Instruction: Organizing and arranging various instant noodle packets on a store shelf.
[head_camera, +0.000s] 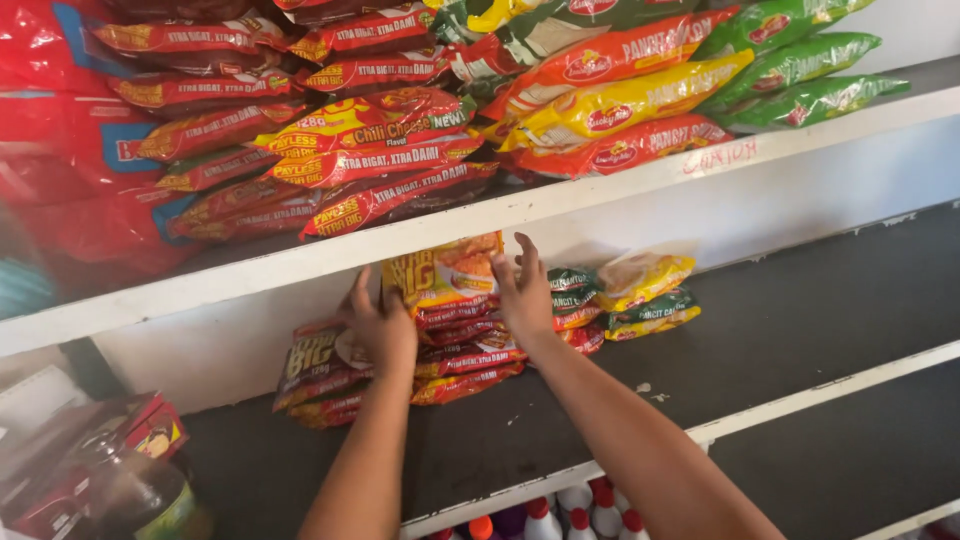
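My left hand (381, 328) and my right hand (525, 291) reach onto the middle shelf (800, 300) and grip the two sides of an orange and yellow noodle packet (447, 275). The packet stands tilted on top of a stack of red and orange noodle packets (465, 358) against the white back wall. A dark red packet (315, 362) leans at the stack's left, by my left hand. To the right of my right hand lies a small pile of green, yellow and red packets (640, 295).
The upper shelf (600, 190) holds rows of red, yellow and green noodle packets (370, 150). Several white bottles with red and orange caps (570, 515) stand on the level below. A jar and red packs (130, 480) sit at lower left.
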